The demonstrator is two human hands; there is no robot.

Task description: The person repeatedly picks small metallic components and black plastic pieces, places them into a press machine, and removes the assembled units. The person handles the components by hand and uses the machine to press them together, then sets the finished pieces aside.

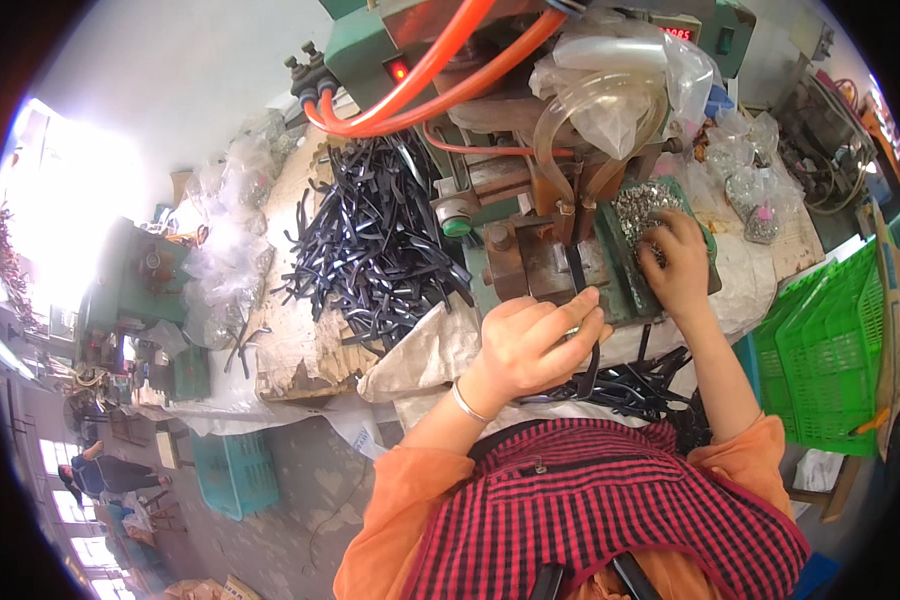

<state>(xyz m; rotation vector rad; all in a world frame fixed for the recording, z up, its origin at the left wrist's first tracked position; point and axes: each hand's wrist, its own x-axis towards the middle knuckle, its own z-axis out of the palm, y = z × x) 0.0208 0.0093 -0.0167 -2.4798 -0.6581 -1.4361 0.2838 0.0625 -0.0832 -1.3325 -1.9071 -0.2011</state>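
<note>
My left hand (542, 348) pinches a long, thin black strip with a curved end (577, 270). The strip's far end lies in the metal fixture (515, 262) of a green press machine, under its tooling. To the right, my right hand (673, 258) reaches with curled fingers into a green tray (712, 262) of small shiny metal pieces (638, 207). Whatever sits between its fingertips is too small to tell. A large heap of similar black strips (370, 230) is left of the fixture. More black strips (635, 388) lie near my apron, below my hands.
Orange air hoses (440, 75) arch over the press. Clear plastic bags (232, 260) lie left of the heap, and others (755, 185) lie behind the tray. Green crates (828, 350) stand at right, a teal basket (232, 475) on the floor at left. Another person (110, 473) is far off.
</note>
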